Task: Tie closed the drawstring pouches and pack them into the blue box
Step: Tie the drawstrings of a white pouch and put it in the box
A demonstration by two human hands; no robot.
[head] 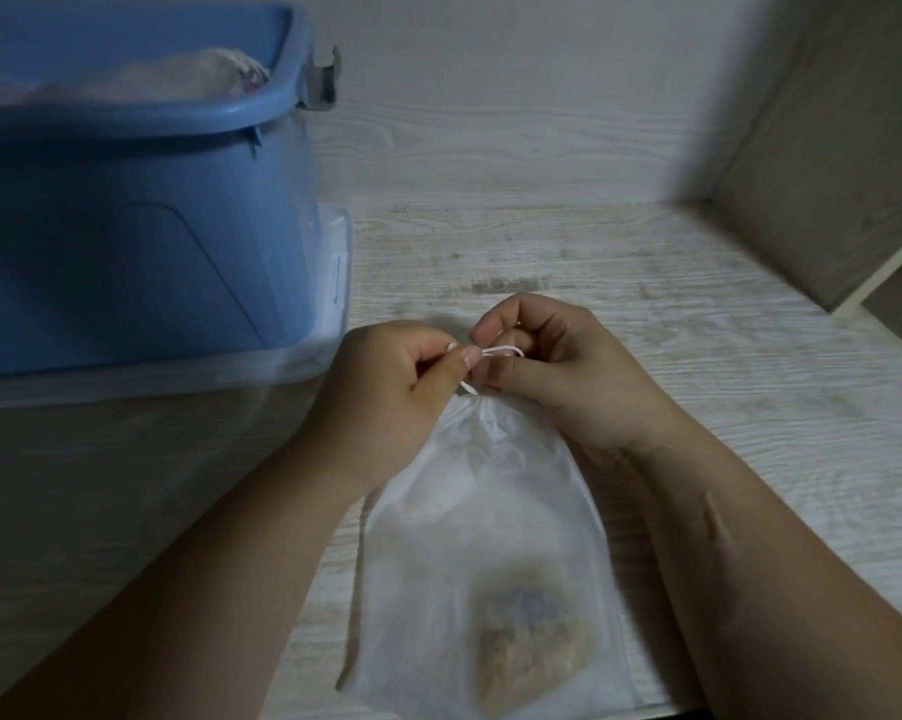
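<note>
Drawstring pouch (pixel 480 537), lying flat on the tabletop (pixel 724 366) at the near centre, neck pointing away from the person. The neck is already gathered into tight pleats. The white drawstring (pixel 503 350) stands just above it as a small loop, so the knot appears to be in the making, not finished.

Left hand (pixel 386 387): thumb and forefinger pinch one strand of the cord. Right hand (pixel 558 366): fingers curled, holding the loop on the opposite side. Both hands sit just beyond the gathered neck.

Blue box (pixel 126 226), far left, well apart from the pouch and open at the top. At least one packed pouch (pixel 178 77) shows above its rim, so part of the packing is judged done. What is left for the pouch in hand is to tighten the knot and carry it to the box. Whether more pouches wait cannot be told.

Materials: the pouch is thin, soft, translucent white fabric that creases easily, and a brownish, grainy lump of contents (pixel 532 631) shows through near its closed end. The cord is slim and round. The box is smooth, rigid plastic with a rolled rim and a grey latch (pixel 321 77), and it stands on a clear plastic lid (pixel 337 283). The tabletop has a pale, whitewashed wood grain.
</note>
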